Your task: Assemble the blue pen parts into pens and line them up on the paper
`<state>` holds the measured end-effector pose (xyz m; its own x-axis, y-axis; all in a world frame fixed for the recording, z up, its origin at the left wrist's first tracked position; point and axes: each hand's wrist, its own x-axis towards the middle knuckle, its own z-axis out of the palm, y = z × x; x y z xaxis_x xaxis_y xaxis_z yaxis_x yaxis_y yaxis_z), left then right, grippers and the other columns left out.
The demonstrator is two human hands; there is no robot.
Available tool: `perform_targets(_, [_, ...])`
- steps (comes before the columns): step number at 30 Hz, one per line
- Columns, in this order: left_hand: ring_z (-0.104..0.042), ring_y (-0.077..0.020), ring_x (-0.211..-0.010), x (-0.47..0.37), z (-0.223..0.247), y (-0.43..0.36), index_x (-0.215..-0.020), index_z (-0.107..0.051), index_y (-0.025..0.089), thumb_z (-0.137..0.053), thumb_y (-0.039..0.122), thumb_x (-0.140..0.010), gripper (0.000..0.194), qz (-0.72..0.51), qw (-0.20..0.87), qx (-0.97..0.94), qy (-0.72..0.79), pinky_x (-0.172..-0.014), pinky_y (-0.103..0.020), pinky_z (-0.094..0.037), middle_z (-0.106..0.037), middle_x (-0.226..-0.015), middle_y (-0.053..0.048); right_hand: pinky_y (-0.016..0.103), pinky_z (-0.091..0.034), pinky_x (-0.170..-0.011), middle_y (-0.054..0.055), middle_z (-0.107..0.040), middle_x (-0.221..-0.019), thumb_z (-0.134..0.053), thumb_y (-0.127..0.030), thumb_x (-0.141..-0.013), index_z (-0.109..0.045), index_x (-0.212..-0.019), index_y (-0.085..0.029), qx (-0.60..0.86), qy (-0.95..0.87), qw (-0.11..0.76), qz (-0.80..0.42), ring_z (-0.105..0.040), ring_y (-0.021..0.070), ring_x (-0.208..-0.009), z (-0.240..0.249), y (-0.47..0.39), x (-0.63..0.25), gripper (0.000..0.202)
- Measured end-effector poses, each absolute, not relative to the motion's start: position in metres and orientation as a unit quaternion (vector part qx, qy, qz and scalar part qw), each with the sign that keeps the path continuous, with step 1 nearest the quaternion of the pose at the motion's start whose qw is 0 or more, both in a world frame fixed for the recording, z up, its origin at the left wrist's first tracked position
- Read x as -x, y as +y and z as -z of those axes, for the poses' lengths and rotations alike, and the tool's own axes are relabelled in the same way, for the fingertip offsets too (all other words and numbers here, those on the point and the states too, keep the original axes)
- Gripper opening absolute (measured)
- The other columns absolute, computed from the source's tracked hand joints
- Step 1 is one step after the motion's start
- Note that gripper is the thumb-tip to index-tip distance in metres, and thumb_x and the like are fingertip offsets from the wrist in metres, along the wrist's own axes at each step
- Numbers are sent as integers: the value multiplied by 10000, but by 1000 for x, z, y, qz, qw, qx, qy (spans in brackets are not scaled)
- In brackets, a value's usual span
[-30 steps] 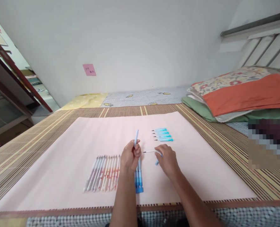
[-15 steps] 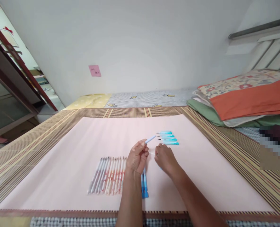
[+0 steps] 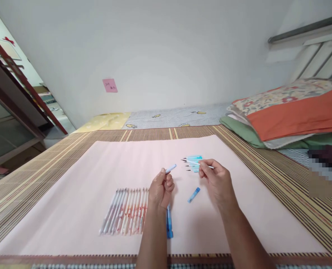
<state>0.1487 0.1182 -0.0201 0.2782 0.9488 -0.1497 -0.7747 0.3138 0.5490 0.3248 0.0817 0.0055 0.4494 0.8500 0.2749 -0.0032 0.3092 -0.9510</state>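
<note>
Over the wide pale-pink paper sheet [image 3: 78, 201], I am noting a separation; the right hand [image 3: 217, 181], nearly meeting the left half a second ago, is now pinching a thin white plastic refill with a dark tip [image 3: 194, 162] well clear of it; the left hand [image 3: 160, 188], fingers curled, is gripping a slim pale-blue plastic tube [image 3: 170, 169]; this shift is exposing a short bright-blue plastic barrel [image 3: 194, 195], lying unheld near the right hand; I am judging these three to be parts of one pen, now standing separate.

The refill is crossing above a row of slender turquoise-and-white pen parts [image 3: 194, 157]; contact I cannot tell; the right fingers are hiding that row's right ends; the left forearm is obstructing my view of the slim white, grey and red-patterned pens [image 3: 127, 212] and the deep-blue pens [image 3: 169, 220]; a brown-striped woven mat [image 3: 278, 175] is bordering everything.
</note>
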Motion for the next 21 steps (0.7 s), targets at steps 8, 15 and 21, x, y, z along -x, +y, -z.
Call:
perform_targets(8, [-387,-23,-435,-151,14,115,-701,-508,154,-916,417,-619,492,-565,741,-234,276,-393,-149,-251,-509,-567,61,247,-371,-530,-26,-535,-645,-645,-452,-890,-641,-786,-205,543,-514,622,-233,-467,121,-568,-23,68,-319,269])
perform_targets(15, [-428,-36,-432,-151,16,115,-697,-527,155,-876,500,-649,493,-573,692,-302,318,-405,-162,-283,-549,-572,42,252,-358,-531,-32,-520,-622,-602,-418,-911,-637,-786,-207,556,-573,571,-190,-435,122,-553,-32,63,-319,248])
perform_targets(21, [-472,-35,-479,-146,13,115,-724,-584,144,-908,429,-629,442,-592,688,-288,306,-437,-149,-320,-587,-615,31,251,-364,-518,-19,-559,-645,-618,-449,-903,-650,-783,-200,549,-573,564,-227,-454,121,-550,-29,64,-319,279])
